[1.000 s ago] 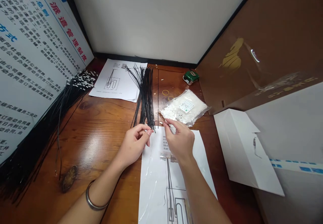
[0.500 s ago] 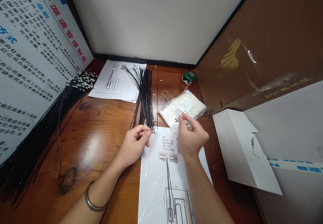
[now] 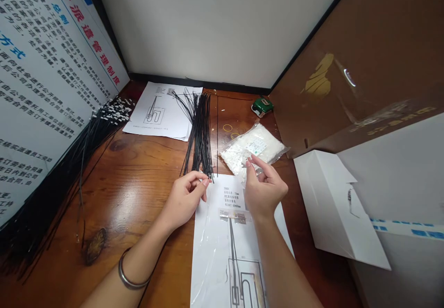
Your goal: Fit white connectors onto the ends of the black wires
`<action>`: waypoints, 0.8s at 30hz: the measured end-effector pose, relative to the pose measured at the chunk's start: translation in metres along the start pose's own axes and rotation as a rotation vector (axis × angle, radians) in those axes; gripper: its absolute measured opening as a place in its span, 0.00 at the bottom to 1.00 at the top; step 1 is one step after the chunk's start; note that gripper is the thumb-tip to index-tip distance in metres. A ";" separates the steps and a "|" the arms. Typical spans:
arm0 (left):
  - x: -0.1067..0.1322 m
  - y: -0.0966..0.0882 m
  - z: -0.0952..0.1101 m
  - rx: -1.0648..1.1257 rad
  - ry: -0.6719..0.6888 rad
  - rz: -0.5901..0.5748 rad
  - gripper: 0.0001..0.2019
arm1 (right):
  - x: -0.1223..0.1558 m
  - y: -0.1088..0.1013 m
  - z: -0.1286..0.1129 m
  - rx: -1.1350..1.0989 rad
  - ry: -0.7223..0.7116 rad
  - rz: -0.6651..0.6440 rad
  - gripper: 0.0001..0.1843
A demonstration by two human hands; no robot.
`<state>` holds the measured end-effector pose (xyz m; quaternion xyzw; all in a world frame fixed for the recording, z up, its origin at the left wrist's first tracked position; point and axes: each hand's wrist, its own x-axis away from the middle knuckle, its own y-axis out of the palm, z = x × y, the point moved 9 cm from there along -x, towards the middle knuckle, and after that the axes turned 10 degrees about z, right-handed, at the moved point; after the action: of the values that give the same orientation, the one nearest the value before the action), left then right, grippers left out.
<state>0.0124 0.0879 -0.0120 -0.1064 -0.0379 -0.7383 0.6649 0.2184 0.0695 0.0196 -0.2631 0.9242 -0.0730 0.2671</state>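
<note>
My left hand (image 3: 187,199) is closed in a pinch over the top left of a printed sheet (image 3: 211,252). A thin black wire (image 3: 157,257) runs from under it down along the forearm, its dark tip showing at the fingertips. Just beyond lies a bundle of black wires (image 3: 201,132). My right hand (image 3: 263,187) is also pinched, raised in front of a clear bag of small white pieces (image 3: 258,141). Whatever sits between its fingertips is too small to make out. The sheet carries a line drawing and a taped wire sample (image 3: 233,215).
On the left lies a large bundle of black wires with white ends (image 3: 69,160). Farther back are another printed sheet (image 3: 149,113), yellow rubber bands (image 3: 227,127) and a green tape measure (image 3: 262,107). Panels enclose the table; a white folded box (image 3: 333,201) stands right.
Both hands hold nearly the same pose. The whole view has shifted very slightly, and nothing else has visibly moved.
</note>
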 end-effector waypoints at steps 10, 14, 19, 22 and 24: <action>0.000 -0.002 0.005 0.104 0.018 0.029 0.11 | 0.054 0.046 -0.020 -0.419 0.288 -0.519 0.08; 0.000 -0.002 0.007 0.094 0.024 0.038 0.12 | 0.055 0.051 -0.017 -0.459 0.375 -0.581 0.08; 0.000 -0.001 0.005 0.102 0.017 0.023 0.11 | 0.053 0.053 -0.020 -0.479 0.321 -0.601 0.05; -0.001 -0.001 0.004 0.102 0.016 0.023 0.10 | 0.054 0.054 -0.020 -0.496 0.315 -0.614 0.04; -0.001 -0.001 0.004 0.103 0.012 0.024 0.10 | 0.055 0.055 -0.019 -0.506 0.325 -0.628 0.04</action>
<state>0.0120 0.0896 -0.0081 -0.0681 -0.0707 -0.7281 0.6785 0.1440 0.0873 -0.0041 -0.5738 0.8181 0.0376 0.0103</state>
